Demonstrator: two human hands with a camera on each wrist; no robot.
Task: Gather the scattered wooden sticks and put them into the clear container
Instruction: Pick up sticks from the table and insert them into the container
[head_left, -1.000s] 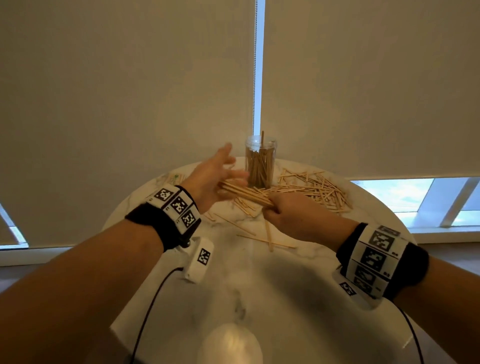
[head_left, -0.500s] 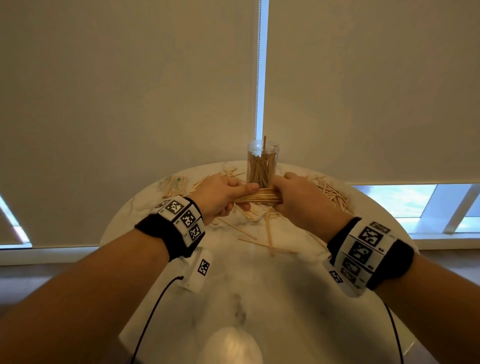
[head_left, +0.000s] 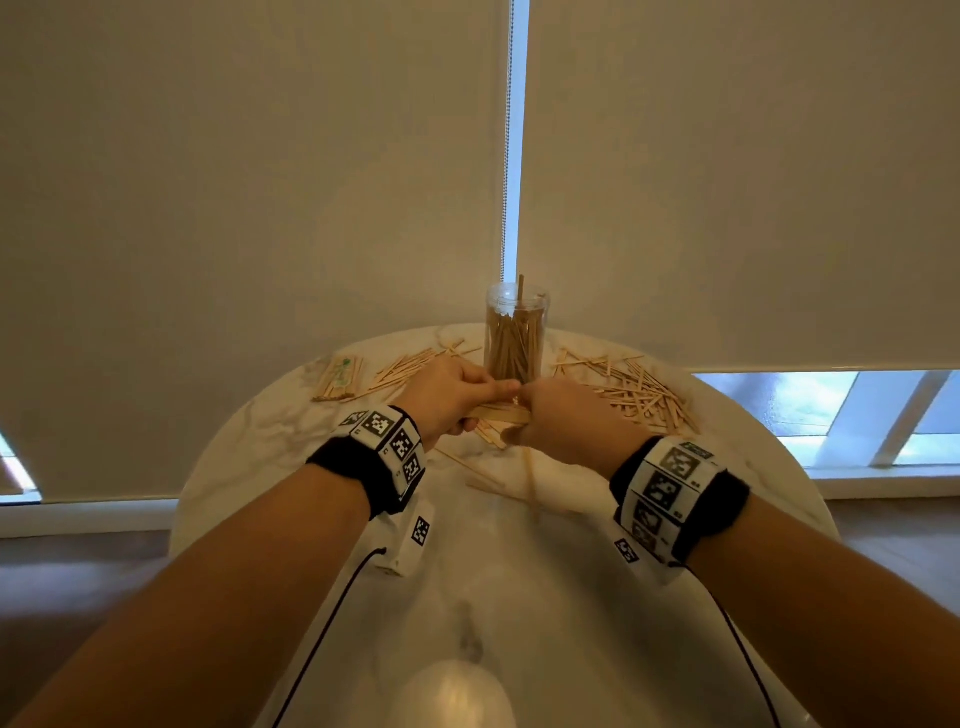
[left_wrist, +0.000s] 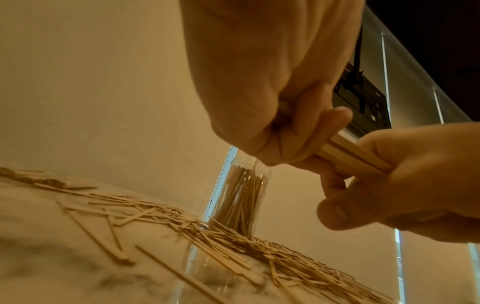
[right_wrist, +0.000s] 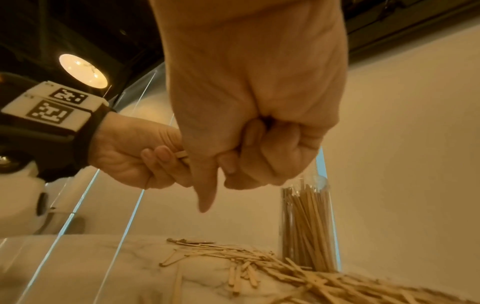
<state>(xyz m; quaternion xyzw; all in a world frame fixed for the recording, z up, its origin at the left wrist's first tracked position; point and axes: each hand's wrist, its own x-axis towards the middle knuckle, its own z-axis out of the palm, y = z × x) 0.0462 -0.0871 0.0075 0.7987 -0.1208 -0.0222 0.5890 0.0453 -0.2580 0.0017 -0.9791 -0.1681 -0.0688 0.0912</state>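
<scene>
A bundle of wooden sticks (head_left: 501, 413) lies level between my two hands, just in front of the clear container (head_left: 516, 332). My left hand (head_left: 457, 395) grips the bundle's left end, and my right hand (head_left: 550, 415) grips its right end. In the left wrist view the sticks of the bundle (left_wrist: 350, 156) run from my left hand (left_wrist: 298, 131) into my right hand (left_wrist: 405, 181). The container (right_wrist: 306, 224) stands upright at the table's far edge, holding several sticks. Loose sticks (head_left: 631, 392) lie scattered right of it, more loose sticks (head_left: 408, 366) lie to its left.
The round white marble table (head_left: 311, 447) ends close behind the container, against roller blinds. A small wrapped pack of sticks (head_left: 340, 376) lies at the far left. A few single sticks (head_left: 480, 475) lie between my wrists. A white domed object (head_left: 457, 696) sits at the near edge.
My left hand has closed round the bundle that my right hand held out. Both hands have moved closer together, and the bundle has turned level in front of the container.
</scene>
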